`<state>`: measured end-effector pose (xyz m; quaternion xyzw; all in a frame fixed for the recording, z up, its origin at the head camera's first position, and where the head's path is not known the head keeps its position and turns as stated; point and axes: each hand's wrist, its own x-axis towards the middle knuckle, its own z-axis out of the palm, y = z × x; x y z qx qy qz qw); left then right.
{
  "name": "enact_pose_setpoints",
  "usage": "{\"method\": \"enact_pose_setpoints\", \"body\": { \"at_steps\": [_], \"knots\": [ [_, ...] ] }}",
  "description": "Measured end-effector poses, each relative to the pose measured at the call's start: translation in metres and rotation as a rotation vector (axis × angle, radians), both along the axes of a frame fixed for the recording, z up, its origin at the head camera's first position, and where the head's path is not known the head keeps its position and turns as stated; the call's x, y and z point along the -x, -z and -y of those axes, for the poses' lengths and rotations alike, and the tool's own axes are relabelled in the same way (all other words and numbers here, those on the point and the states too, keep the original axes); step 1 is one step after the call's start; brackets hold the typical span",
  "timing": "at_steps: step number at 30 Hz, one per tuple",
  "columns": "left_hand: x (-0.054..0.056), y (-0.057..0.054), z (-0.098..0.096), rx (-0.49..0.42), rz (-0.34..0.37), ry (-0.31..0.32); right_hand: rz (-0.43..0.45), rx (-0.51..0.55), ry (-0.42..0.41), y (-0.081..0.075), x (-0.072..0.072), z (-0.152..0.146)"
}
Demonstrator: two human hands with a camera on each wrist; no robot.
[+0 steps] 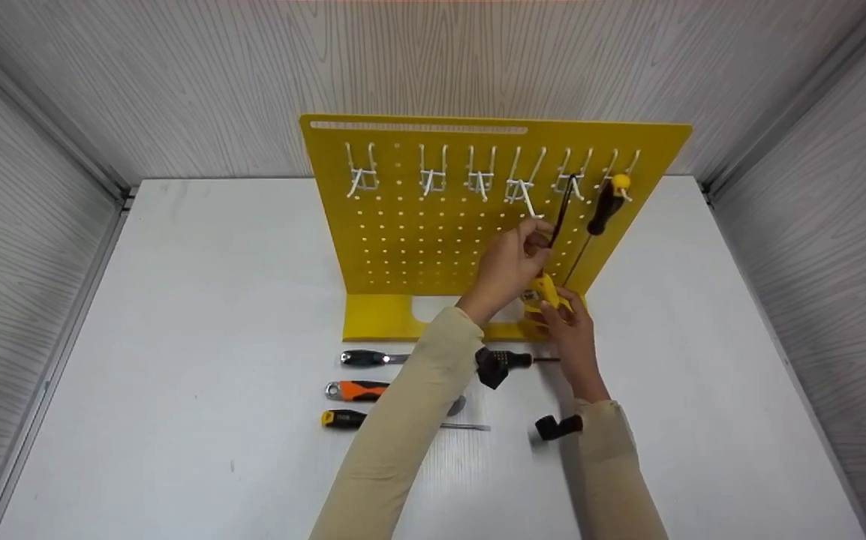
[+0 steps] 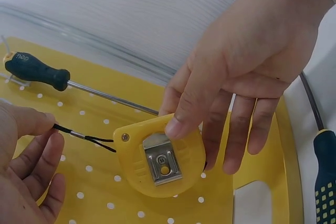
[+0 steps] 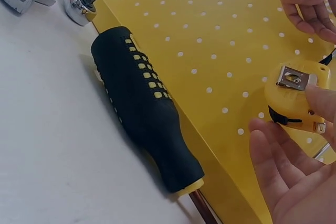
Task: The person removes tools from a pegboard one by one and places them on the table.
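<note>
My right hand [image 1: 572,330] grips a yellow tape measure [image 2: 157,161] by its body, thumb on the face near the metal belt clip [image 2: 163,163]. My left hand [image 1: 508,262] pinches the tape measure's black wrist strap [image 2: 79,134] between thumb and fingertips. In the head view the strap's upper loop [image 1: 564,206] reaches the second hook from the right [image 1: 574,184]; whether it is fully over the hook I cannot tell. Both hands are in front of the yellow pegboard [image 1: 433,247]. A screwdriver [image 1: 605,210] hangs on the rightmost hook beside them.
Several other white hooks [image 1: 433,181] line the board's upper part. On the white table [image 1: 215,337] before it lie a ratchet [image 1: 362,358], an orange-and-black-handled wrench [image 1: 362,390], a flat screwdriver [image 1: 343,420] and a dotted-handle screwdriver [image 3: 139,103], partly under my left arm.
</note>
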<state>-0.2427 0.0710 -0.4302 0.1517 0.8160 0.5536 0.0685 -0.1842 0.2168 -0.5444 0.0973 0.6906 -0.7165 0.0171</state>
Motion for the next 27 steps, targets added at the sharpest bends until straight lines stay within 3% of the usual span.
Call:
{"method": "enact_pose_setpoints", "body": {
  "at_steps": [15, 27],
  "knots": [
    [-0.007, -0.001, 0.003, -0.067, -0.031, 0.001, 0.023, -0.001, 0.027, -0.006, -0.009, -0.004],
    [-0.014, -0.009, 0.006, -0.088, -0.06, 0.027, 0.044, -0.04, -0.005, -0.016, -0.014, -0.006]
  ]
}}
